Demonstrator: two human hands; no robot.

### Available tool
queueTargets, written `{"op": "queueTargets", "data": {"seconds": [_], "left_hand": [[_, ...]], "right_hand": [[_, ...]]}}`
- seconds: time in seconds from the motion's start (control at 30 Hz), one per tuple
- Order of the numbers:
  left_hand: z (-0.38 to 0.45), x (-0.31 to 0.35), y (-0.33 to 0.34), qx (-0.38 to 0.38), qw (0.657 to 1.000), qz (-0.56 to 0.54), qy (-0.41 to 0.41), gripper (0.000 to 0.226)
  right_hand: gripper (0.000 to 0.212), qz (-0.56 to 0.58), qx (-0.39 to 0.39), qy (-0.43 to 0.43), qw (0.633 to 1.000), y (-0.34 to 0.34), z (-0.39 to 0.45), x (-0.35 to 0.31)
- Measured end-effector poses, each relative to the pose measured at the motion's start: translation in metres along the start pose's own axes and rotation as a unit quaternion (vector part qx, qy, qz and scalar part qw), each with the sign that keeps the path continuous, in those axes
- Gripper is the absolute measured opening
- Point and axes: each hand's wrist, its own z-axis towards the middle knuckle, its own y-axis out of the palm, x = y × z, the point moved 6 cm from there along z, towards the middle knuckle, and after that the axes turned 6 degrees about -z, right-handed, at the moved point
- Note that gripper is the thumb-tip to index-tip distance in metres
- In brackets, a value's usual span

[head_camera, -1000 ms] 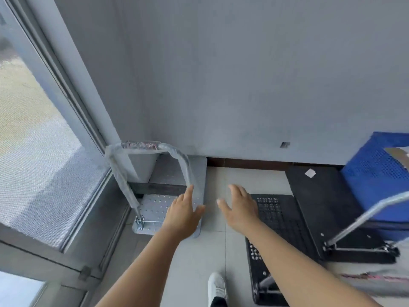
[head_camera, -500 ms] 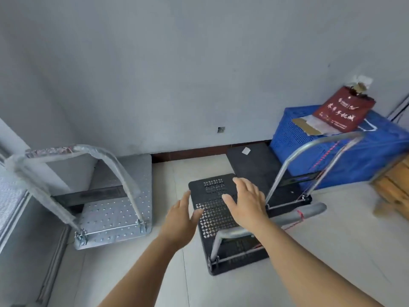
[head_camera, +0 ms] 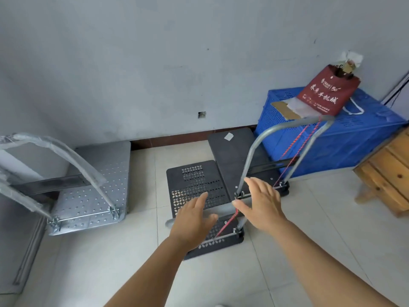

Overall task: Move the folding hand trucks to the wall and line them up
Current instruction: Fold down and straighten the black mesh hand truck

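Three folding hand trucks stand on the tiled floor. A silver perforated truck (head_camera: 93, 196) with a plastic-wrapped handle sits at the left, its far end against the wall. A black perforated truck (head_camera: 194, 185) is in the middle, a little off the wall. A black smooth-deck truck (head_camera: 230, 156) with a raised grey handle (head_camera: 287, 125) and a red cord stands to its right, touching the wall. My left hand (head_camera: 192, 220) hovers open over the middle truck's near end and handle bar. My right hand (head_camera: 261, 204) is open beside it, near the right truck's handle base.
A blue plastic crate (head_camera: 332, 147) with a dark red bag (head_camera: 327, 91) on top stands against the wall at the right. A wooden cabinet (head_camera: 387, 171) is at the far right. A window frame (head_camera: 20, 251) runs along the left.
The view has swung from the silver truck at the left to the black trucks. Both hands have moved right and now hover over the middle truck's handle, still holding nothing.
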Motion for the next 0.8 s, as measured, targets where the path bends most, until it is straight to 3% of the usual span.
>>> {"op": "queueTargets", "data": {"seconds": [0.2, 0.3, 0.4, 0.8], "left_hand": [[0.005, -0.002, 0.016, -0.008, 0.996, 0.063, -0.061, 0.053], [0.002, -0.008, 0.010, -0.025, 0.993, 0.084, -0.078, 0.034], [-0.001, -0.017, -0.001, -0.029, 0.990, 0.120, -0.074, 0.034], [-0.007, -0.085, -0.056, -0.021, 0.989, 0.096, -0.107, 0.034]], "right_hand": [[0.081, -0.059, -0.109, -0.065, 0.990, 0.015, 0.008, 0.038], [0.055, -0.017, -0.145, -0.074, 0.986, 0.029, 0.010, 0.037], [0.037, 0.020, -0.157, -0.094, 0.983, 0.036, 0.012, 0.022], [0.044, -0.064, -0.154, -0.132, 0.977, 0.054, 0.035, -0.065]]}}
